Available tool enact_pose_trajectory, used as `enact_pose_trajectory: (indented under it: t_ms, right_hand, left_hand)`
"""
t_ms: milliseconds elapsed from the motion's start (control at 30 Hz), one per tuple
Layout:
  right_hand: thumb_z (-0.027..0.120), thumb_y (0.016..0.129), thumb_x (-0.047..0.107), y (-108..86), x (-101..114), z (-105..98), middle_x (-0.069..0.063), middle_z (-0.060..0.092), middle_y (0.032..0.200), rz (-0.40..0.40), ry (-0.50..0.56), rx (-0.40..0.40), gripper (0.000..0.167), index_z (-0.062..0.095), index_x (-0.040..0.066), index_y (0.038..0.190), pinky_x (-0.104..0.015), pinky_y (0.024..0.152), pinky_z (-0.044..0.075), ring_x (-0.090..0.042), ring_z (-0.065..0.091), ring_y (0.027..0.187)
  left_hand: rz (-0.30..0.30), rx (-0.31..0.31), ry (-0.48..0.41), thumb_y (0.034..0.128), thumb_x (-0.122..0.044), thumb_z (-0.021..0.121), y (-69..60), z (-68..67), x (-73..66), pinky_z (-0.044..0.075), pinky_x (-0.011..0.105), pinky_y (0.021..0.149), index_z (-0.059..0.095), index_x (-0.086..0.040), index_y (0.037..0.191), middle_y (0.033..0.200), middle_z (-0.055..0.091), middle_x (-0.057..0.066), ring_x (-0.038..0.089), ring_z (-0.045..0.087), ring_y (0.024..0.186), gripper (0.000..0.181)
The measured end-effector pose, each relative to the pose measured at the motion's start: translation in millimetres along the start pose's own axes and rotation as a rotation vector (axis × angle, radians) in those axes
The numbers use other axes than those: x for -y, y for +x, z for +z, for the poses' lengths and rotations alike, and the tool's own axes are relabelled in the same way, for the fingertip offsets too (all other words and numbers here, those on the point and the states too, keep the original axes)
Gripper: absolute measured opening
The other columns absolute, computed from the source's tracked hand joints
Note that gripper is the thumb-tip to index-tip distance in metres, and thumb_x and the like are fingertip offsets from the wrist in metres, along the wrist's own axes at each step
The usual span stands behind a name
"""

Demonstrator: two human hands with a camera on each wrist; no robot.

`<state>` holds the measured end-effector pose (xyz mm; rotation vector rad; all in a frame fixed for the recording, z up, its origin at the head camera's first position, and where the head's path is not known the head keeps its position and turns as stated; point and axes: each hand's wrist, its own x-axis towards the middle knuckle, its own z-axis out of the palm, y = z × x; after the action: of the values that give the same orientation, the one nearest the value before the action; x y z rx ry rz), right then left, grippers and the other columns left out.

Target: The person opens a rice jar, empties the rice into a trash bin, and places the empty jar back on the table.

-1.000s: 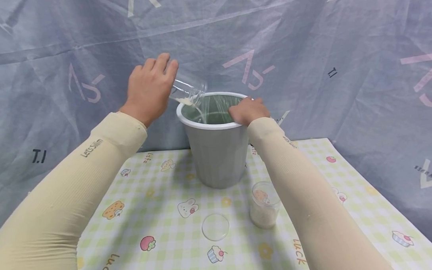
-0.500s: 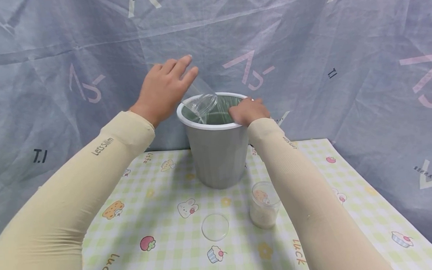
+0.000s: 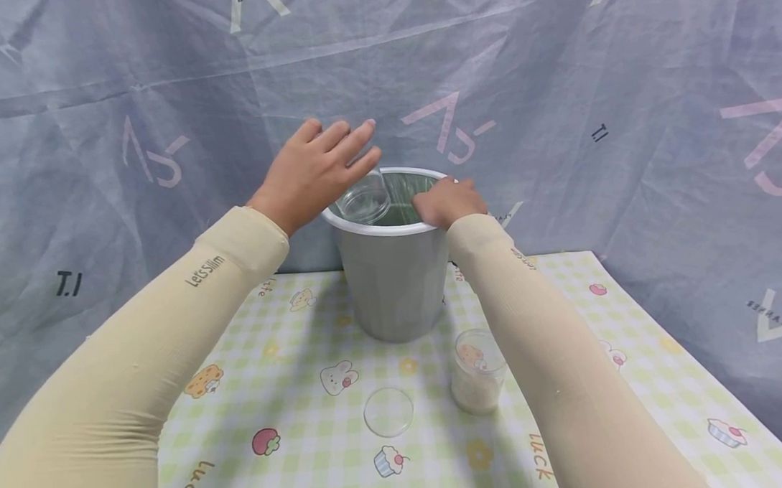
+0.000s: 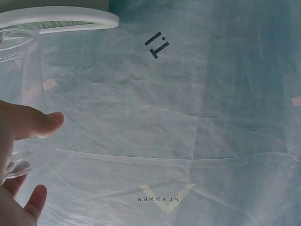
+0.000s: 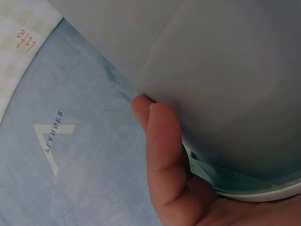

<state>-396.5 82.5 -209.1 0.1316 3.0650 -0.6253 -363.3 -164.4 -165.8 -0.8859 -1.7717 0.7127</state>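
My left hand (image 3: 317,169) holds a clear jar (image 3: 365,200) steeply tilted, its mouth pointing down into the grey bin (image 3: 392,283). In the left wrist view, the thumb lies across the side of the jar (image 4: 34,94) and fingers support its base. No white contents show in the visible part of it. My right hand (image 3: 450,202) grips the bin's white rim at the right, with fingers (image 5: 163,141) down the outer wall in the right wrist view. A thin liner (image 3: 405,190) shows inside the bin; its bottom is hidden.
A second clear jar (image 3: 478,384), partly filled with off-white contents, stands beside my right forearm. A round clear lid (image 3: 389,412) lies on the checked tablecloth (image 3: 333,440) in front of the bin. Behind the table hangs a grey-blue cloth (image 3: 541,109).
My left hand has moved right and slightly down, tipping the jar further over the bin. The white stream seen pouring earlier no longer shows. The right hand stays on the rim.
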Motion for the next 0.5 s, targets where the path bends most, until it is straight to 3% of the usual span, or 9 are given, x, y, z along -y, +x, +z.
enact_pose_trajectory:
  t_ms: [67,167,233,333,400,500]
  right_hand:
    - [0.036,0.098,0.052,0.0,-0.9,0.5,-0.029,0.018,0.165,-0.006,-0.001,-0.004,0.087,0.014,0.000,0.164,-0.059,0.109,0.043,-0.047,0.043,0.139]
    - [0.035,0.098,0.050,-0.5,-1.4,0.8,-0.029,0.018,0.165,-0.011,-0.008,-0.004,0.086,0.014,0.000,0.164,-0.059,0.108,0.044,-0.047,0.042,0.139]
    - [0.034,0.097,0.050,-1.2,-0.9,-0.1,-0.029,0.016,0.166,-0.006,-0.010,0.003,0.086,0.012,0.001,0.165,-0.059,0.108,0.044,-0.046,0.042,0.140]
    - [0.034,0.097,0.050,-2.4,-0.1,-1.0,-0.029,0.018,0.165,0.000,-0.008,0.009,0.087,0.011,0.001,0.165,-0.058,0.107,0.045,-0.046,0.043,0.138]
    - [0.034,0.097,0.051,-3.3,-0.1,-1.4,-0.029,0.018,0.165,0.003,-0.005,0.016,0.088,0.009,0.001,0.165,-0.058,0.108,0.045,-0.046,0.043,0.138]
    - [0.035,0.097,0.050,-3.5,-1.1,-2.7,-0.029,0.018,0.166,-0.004,0.003,0.000,0.086,0.012,0.001,0.165,-0.059,0.109,0.044,-0.046,0.040,0.142]
  left_hand:
    - [-0.052,-0.007,-0.001,0.0939,0.007,0.060,0.7,-0.3,-1.2,0.045,0.045,0.085,0.052,-0.017,0.138,0.158,0.045,0.011,0.033,0.053,0.120,0.051]
    - [-0.195,-0.064,0.019,0.0960,0.005,0.053,2.4,-0.8,-2.7,0.044,0.046,0.082,0.052,-0.018,0.139,0.157,0.046,0.011,0.033,0.053,0.118,0.048]
    - [-0.251,-0.089,0.050,0.0965,0.003,0.051,3.6,-1.1,-2.5,0.044,0.047,0.083,0.053,-0.019,0.139,0.156,0.048,0.011,0.033,0.053,0.117,0.048]
    - [-0.209,-0.070,0.103,0.0957,0.002,0.054,2.2,-2.5,-2.9,0.045,0.049,0.088,0.055,-0.018,0.137,0.154,0.050,0.011,0.033,0.054,0.116,0.046]
    - [-0.176,-0.035,0.092,0.0938,0.003,0.058,0.4,-3.6,-3.1,0.044,0.051,0.091,0.055,-0.018,0.138,0.154,0.049,0.011,0.033,0.053,0.118,0.049]
    - [-0.234,-0.035,0.065,0.0958,0.002,0.055,1.7,-5.9,-0.2,0.044,0.051,0.091,0.053,-0.018,0.141,0.155,0.048,0.013,0.034,0.053,0.120,0.049]
